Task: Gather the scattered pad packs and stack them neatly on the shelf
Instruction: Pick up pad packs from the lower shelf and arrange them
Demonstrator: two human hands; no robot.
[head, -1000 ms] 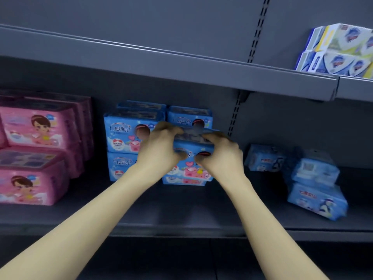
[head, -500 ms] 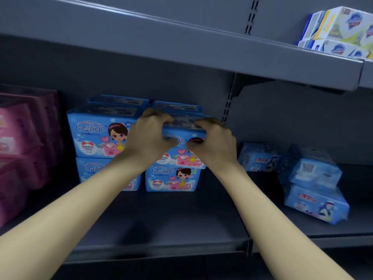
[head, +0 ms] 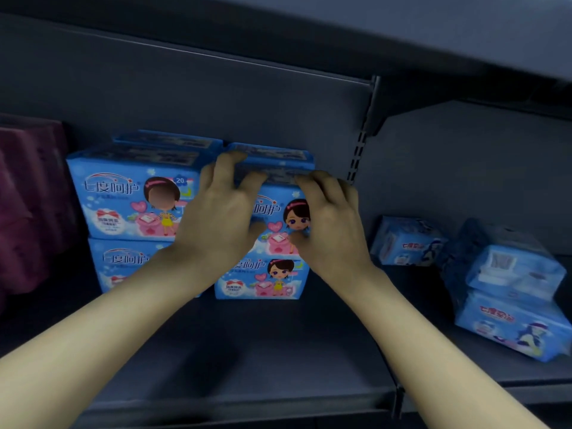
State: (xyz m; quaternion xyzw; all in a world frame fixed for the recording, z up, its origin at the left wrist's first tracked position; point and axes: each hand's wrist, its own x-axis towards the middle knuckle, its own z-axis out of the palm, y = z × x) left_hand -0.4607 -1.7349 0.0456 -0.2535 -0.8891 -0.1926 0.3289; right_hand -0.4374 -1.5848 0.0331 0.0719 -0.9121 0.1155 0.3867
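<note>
Left-hand grip (head: 223, 212): grasping the blue plastic-wrapped pad pack with a cartoon girl (head: 277, 213). The fingers curl over its top edge and the thumb presses on its front face.
Right-hand grip (head: 332, 224): grasping the same pack at its right end, fingers over the top and thumb on the front beside the girl print.
Held pack: upright with its front face toward the camera. It rests on a matching lower blue pack (head: 263, 281), and their edges are roughly in line.
Behind the stack: the top of a rear blue pack (head: 272, 153) shows farther back, close to the back wall.
Left neighbour: just left of the held pack, a left upper blue pack (head: 130, 199) sits on a left lower blue pack (head: 120, 261). A second rear pack top (head: 167, 139) shows behind them.
Far left: stacked dark pink packs (head: 28, 196), dim and blurred.
Right of the hands: a small pale-blue pack (head: 405, 243) lies tilted near the back wall, well apart from the stacks.
Far right: a crooked pale-blue pack (head: 520, 270) lies on a larger pale-blue pack (head: 510, 326), and both are askew.
Shelf: a dark grey metal shelf (head: 247, 351) carries every pack. A slotted upright (head: 359, 150) rises at the back, right of the stacks.
Forearms: bare, reaching in from the near edge.
</note>
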